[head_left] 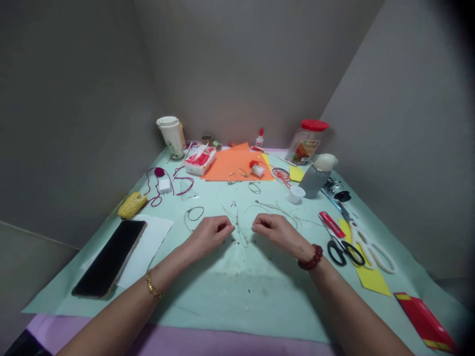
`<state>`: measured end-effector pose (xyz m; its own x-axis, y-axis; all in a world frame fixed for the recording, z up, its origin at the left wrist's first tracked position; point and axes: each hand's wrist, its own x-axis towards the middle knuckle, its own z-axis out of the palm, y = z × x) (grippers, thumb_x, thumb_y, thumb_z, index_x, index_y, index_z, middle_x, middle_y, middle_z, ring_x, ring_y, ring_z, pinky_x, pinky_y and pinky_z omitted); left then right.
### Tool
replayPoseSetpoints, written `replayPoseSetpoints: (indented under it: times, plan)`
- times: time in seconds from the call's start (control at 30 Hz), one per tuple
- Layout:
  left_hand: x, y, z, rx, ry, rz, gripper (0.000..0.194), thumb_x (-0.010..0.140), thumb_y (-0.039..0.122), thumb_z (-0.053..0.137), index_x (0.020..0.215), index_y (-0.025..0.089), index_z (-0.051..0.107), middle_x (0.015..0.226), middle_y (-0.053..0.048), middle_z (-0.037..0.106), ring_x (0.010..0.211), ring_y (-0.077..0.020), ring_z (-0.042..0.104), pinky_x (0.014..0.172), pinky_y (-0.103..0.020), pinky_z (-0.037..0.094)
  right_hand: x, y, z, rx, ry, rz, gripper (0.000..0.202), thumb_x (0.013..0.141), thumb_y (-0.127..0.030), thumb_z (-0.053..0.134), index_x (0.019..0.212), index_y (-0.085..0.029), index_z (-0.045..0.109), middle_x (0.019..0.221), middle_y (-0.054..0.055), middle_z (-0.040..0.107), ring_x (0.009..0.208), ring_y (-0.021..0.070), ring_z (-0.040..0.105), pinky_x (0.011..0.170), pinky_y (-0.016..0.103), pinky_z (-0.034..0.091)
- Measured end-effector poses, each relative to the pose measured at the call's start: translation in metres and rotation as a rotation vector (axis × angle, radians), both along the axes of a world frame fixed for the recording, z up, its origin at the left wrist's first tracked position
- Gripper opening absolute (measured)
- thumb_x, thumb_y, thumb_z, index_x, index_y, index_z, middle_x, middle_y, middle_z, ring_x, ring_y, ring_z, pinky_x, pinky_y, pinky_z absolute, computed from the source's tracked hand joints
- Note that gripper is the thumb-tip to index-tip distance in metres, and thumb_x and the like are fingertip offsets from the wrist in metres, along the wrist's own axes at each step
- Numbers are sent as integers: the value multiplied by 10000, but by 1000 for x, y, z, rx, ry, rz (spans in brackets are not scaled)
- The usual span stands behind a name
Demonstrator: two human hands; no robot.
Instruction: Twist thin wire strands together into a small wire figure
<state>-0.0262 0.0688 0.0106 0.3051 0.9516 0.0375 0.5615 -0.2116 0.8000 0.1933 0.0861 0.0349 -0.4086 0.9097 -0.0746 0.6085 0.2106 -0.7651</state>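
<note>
My left hand (213, 231) is closed, thumb against the curled fingers, just left of a thin knotted cord (242, 236) on the table. On the cord's other side my right hand (272, 228) is curled in the same way, facing the left. Whether either hand pinches a thread is too fine to make out. Tiny dark bits (233, 203) are scattered about the cord. Beyond my right hand lie loose strands of pale cord (276, 207), and a looped cord (195, 213) rests beyond my left hand.
A phone (111, 257) lies on white paper (148, 242) at left. Scissors with black handles (345, 251), white-handled scissors (365, 242) and a red lighter (331, 224) are at right. Behind stand a grey bottle (313, 182), small cup (296, 195), tissue pack (200, 159) and lidded jar (306, 143).
</note>
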Motion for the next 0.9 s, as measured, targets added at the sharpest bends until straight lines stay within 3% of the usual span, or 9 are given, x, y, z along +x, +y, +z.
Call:
replayPoseSetpoints:
  times: [0.13,0.27,0.37,0.5,0.73,0.9]
  plan:
    - [1,6,-6,-128,-17,91,285,835,356,469,656,164,582,574,8,560,516,-94,425,513,-221,313,17,7,5,78,-39,-141,211,785,-321,498,631,-182,534,590,-29,504,580,119,438,549,239,318]
    - [12,17,-13,-323,-39,205,297,830,386,461,783,149,633,611,-22,647,383,-82,408,416,-220,308,31,12,13,179,-157,-258,218,772,-314,489,617,-183,571,561,-13,526,555,130,449,533,244,310]
    - [21,25,-16,-406,-47,220,262,808,366,490,796,144,628,569,-21,633,332,-84,409,376,-224,312,29,14,12,229,-241,-292,206,768,-261,477,604,-186,576,563,0,559,548,134,469,539,246,304]
    - [27,31,-23,-384,-44,233,225,772,356,528,703,153,595,511,-1,588,325,-84,422,370,-219,324,12,18,0,234,-375,-309,198,780,-194,460,657,-189,614,625,25,622,584,143,501,554,250,291]
    - [24,35,-35,-374,-124,195,113,739,245,493,704,162,561,509,28,556,321,-70,410,373,-201,324,-26,26,-29,192,-299,-177,210,764,-125,453,670,-176,634,692,39,659,658,137,537,606,233,320]
    - [24,32,-27,-373,-76,211,152,758,240,497,876,179,571,535,37,570,348,-88,422,413,-214,328,-30,27,-32,115,-218,-65,192,742,-134,470,636,-173,626,636,17,628,604,126,503,563,228,309]
